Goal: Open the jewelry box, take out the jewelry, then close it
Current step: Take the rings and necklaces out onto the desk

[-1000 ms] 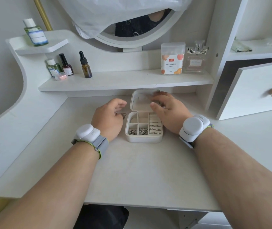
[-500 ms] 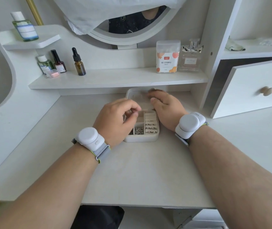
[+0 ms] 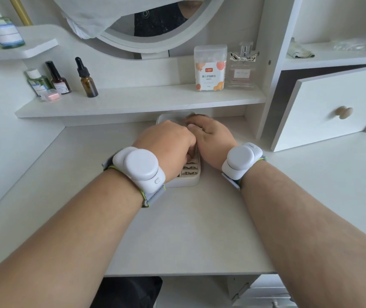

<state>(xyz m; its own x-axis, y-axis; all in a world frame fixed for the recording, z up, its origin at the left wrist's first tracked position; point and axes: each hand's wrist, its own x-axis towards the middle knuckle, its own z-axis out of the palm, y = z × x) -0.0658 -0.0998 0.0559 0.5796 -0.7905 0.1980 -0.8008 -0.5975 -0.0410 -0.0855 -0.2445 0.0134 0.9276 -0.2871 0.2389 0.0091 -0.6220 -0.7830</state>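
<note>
The jewelry box [image 3: 189, 177] is sitting open on the table [image 3: 188, 230], just at 12 o'clock from the person, with its lid [image 3: 163, 118] lying back toward the shelf [image 3: 133, 101]. So the opening step is looking done. The left hand [image 3: 166, 144] is hovering over the box with its fingers curling down into the compartments; its grip is hidden under the knuckles, so I cannot tell whether it is pinching a piece or only reaching. The right hand [image 3: 213, 138] is resting at 3 o'clock of the box, touching its side and reaching onto the lid, fingers loosely spread and flat, apparently steadying it. Rings [image 3: 191, 171] are showing in the near right slots, so the taking-out is, by my judgement, under way but unfinished, and closing the lid is remaining after that.
</note>
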